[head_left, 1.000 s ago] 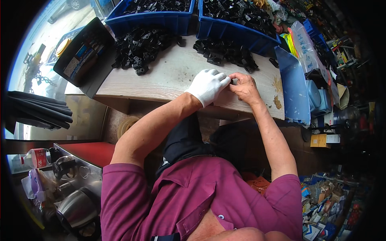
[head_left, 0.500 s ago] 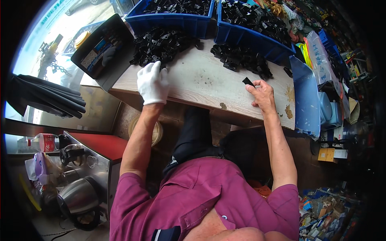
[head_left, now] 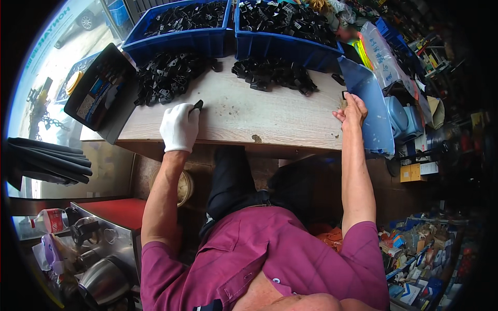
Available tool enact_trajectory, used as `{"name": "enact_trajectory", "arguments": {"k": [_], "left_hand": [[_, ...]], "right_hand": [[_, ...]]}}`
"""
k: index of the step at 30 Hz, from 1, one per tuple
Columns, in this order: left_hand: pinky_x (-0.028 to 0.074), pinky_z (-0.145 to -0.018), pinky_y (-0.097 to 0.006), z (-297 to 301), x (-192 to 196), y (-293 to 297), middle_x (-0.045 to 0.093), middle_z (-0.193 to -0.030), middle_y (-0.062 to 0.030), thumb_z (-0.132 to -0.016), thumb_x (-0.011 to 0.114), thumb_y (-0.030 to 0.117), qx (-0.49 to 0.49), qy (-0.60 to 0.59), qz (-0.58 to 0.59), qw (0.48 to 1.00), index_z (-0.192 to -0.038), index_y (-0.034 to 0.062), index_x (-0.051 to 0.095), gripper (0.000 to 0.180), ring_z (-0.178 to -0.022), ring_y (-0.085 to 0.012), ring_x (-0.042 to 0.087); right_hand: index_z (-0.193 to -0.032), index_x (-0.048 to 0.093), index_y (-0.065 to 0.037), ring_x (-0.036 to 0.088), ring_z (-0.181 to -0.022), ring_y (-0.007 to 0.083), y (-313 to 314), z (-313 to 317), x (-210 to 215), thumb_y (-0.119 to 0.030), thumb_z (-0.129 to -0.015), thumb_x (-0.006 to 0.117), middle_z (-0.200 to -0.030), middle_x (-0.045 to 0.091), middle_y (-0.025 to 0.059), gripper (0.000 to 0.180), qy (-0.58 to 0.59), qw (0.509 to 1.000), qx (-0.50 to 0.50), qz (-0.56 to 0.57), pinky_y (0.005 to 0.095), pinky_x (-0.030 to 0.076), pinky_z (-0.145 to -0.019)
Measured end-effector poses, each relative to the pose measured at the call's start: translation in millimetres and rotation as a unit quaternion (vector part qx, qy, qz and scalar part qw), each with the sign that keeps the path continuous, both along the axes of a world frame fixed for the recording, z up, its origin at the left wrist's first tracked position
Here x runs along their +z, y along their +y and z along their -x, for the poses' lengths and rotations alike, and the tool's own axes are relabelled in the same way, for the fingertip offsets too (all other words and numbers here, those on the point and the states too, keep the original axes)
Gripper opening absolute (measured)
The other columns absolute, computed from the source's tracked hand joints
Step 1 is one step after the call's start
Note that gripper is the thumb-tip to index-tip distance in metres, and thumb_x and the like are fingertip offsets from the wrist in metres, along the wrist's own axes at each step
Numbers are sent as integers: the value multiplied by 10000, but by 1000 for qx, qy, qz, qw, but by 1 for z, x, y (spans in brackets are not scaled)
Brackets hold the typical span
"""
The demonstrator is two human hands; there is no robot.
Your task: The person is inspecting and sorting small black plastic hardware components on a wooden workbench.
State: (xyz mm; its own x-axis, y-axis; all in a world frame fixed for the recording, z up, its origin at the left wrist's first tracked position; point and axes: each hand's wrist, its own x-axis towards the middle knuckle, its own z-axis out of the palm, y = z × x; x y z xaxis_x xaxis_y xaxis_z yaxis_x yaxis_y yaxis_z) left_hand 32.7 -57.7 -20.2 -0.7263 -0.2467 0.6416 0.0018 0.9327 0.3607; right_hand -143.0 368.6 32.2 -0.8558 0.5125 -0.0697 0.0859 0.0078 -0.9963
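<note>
My left hand [head_left: 179, 127], in a white knitted glove, pinches a small black plastic part [head_left: 197, 105] just above the near left of the table [head_left: 228, 119]. My bare right hand [head_left: 353, 111] grips another small black plastic part [head_left: 344, 95] between thumb and fingers, over the table's right end. Part of that piece is hidden by the fingers. A heaped pile of black parts [head_left: 168, 78] lies beyond my left hand. A second pile [head_left: 272, 73] spreads across the middle back, with a single loose black part [head_left: 338, 79] to its right.
Two blue bins [head_left: 179, 39] [head_left: 290, 54] full of black parts stand behind the piles. A dark tablet [head_left: 98, 93] leans at the left. A blue panel [head_left: 371, 111] rises along the right end. Lower left, a steel kettle [head_left: 105, 280] stands beside a red-topped cabinet [head_left: 116, 211].
My left hand has come back from the left pile with a black part in its fingers. My right hand has moved right with its part, toward the blue panel. The whole view has shifted.
</note>
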Motion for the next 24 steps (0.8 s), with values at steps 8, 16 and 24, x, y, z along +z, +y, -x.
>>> {"name": "enact_trajectory", "arguments": {"k": [8, 16, 24], "left_hand": [[547, -757, -430, 18, 12, 54, 714, -936, -78, -843, 700, 138, -93, -13, 16, 995, -1008, 121, 696, 166, -884, -330, 647], [558, -789, -402, 27, 15, 69, 735, -998, -61, -834, 734, 149, -97, -42, 36, 994, -1055, 125, 723, 223, -908, -317, 654], [545, -735, -424, 34, 17, 77, 701, -895, -82, -849, 703, 154, -118, -23, 34, 992, -990, 110, 672, 151, -849, -336, 640]], "right_hand": [[-1053, 677, -31, 476, -422, 84, -45, -2, 4, -259, -834, 843, -603, 516, -11, 357, -82, 966, 233, -78, 306, 575, -497], [-915, 687, -15, 476, -458, 113, -77, 14, -5, -414, -783, 875, -750, 597, 44, 460, -161, 928, 229, -245, 273, 493, -412], [-901, 687, -39, 561, -593, 146, -85, 16, -7, -354, -780, 859, -787, 629, 45, 380, -160, 919, 203, -297, 270, 487, -405]]}}
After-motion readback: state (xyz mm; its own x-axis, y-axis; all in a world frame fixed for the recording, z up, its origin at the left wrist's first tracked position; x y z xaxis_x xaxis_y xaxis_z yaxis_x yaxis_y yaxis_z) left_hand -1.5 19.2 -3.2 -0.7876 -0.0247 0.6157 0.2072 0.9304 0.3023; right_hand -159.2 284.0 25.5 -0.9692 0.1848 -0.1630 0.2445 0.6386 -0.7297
